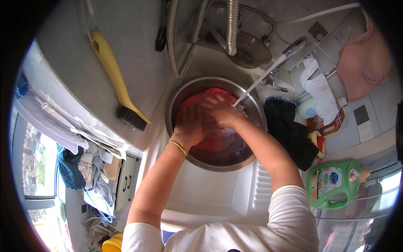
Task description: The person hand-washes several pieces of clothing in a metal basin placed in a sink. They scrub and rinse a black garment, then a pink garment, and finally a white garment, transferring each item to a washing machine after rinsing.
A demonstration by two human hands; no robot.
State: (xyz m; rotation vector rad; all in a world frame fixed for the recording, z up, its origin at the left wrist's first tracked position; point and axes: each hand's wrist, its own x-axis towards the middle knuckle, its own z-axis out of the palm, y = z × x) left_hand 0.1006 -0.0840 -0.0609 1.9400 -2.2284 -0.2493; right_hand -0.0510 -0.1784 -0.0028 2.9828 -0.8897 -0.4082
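Note:
A round stainless steel basin (217, 167) of water stands in a white laundry sink (204, 195). Red cloth (214, 93) lies in it, along with some paler cloth (241, 110). My left hand (190, 124), with a gold bangle at the wrist, is on the red cloth at the basin's left side. My right hand (220, 110) is beside it, blurred, near the middle of the basin. Whether the fingers of either hand grip the cloth cannot be made out. A stream of water runs from the faucet (294, 47) at the upper right down into the basin beside my right hand.
Dark clothing (283, 129) lies on the right of the basin, near a green detergent jug (335, 184). A yellow-handled brush (111, 69) hangs at the left. Metal hoses (232, 28) and another bowl (250, 52) are behind the basin. A washboard surface (262, 182) is moulded into the sink.

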